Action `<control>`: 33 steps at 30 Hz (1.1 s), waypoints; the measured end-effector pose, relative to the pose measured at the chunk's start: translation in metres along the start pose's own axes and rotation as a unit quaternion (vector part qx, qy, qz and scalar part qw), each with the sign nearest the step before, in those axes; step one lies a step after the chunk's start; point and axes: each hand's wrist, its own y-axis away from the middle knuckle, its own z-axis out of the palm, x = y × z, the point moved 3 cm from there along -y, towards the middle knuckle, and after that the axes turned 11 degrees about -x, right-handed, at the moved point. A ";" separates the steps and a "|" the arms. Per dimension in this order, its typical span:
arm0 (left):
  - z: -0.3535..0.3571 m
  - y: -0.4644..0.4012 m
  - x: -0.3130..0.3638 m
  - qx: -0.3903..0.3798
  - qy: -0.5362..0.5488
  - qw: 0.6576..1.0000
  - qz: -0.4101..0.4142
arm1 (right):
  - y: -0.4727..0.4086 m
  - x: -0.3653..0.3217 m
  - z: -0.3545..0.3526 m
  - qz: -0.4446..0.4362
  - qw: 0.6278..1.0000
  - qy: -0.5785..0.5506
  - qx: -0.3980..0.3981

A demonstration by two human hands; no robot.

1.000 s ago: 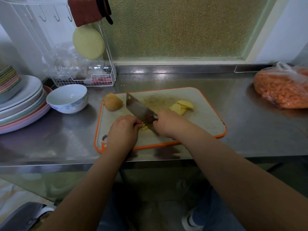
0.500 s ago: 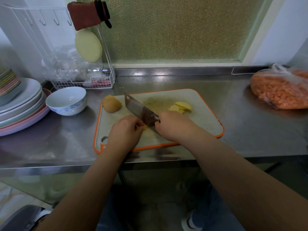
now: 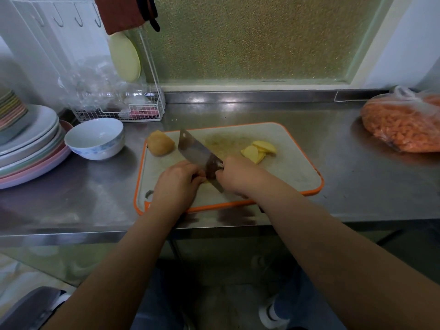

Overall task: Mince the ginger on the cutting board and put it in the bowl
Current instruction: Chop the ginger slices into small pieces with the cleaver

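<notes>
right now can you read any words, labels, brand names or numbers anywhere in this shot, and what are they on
None can be read.
The cleaver blade shows no legible mark.
The bowl has a blue pattern, not lettering.
The bag of orange food and the cutting board show no print.

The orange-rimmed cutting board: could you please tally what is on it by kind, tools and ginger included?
Steel cleaver in the right hand: 1
Whole brown-skinned ginger chunk: 1
Pile of pale yellow ginger slices: 1
Small ginger piece under the left hand, mostly hidden: 1
Total on the orange-rimmed grey cutting board: 4
</notes>
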 end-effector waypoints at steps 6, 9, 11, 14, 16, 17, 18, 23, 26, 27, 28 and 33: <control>-0.008 0.012 -0.008 0.029 0.056 0.996 -0.058 | 0.013 0.007 -0.005 -0.025 0.999 -0.039 0.020; -0.008 0.013 -0.012 0.002 0.020 0.997 -0.068 | 0.019 0.003 -0.003 -0.034 0.999 0.003 0.024; -0.008 0.013 -0.011 -0.003 0.009 0.998 -0.063 | 0.020 -0.001 0.001 -0.036 0.998 0.035 0.024; -0.009 0.013 -0.006 -0.006 0.000 0.999 -0.050 | 0.017 -0.003 0.007 -0.018 0.998 0.059 0.007; -0.010 0.011 -0.004 -0.005 -0.002 0.999 -0.045 | 0.014 -0.006 0.010 -0.006 0.997 0.074 -0.001; -0.011 0.011 -0.004 -0.006 -0.003 0.999 -0.045 | 0.012 -0.008 0.011 -0.003 0.997 0.078 0.000; -0.010 0.010 -0.004 -0.007 -0.003 0.999 -0.047 | 0.010 -0.010 0.012 -0.001 0.997 0.076 0.002; -0.009 0.012 -0.007 -0.003 0.027 0.997 -0.072 | 0.005 -0.005 0.004 -0.003 1.000 -0.028 -0.007; -0.011 0.017 -0.011 0.008 0.042 0.995 -0.089 | 0.011 0.001 0.002 -0.016 0.999 -0.037 0.008; -0.012 0.018 -0.011 0.011 0.043 0.995 -0.088 | 0.015 0.001 0.001 -0.021 0.999 -0.028 0.013; -0.013 0.019 -0.011 0.010 0.041 0.996 -0.085 | 0.018 0.000 0.000 -0.025 0.999 -0.016 0.016; -0.015 0.017 -0.008 -0.004 0.021 0.997 -0.077 | 0.023 -0.007 0.002 -0.032 0.999 0.041 0.015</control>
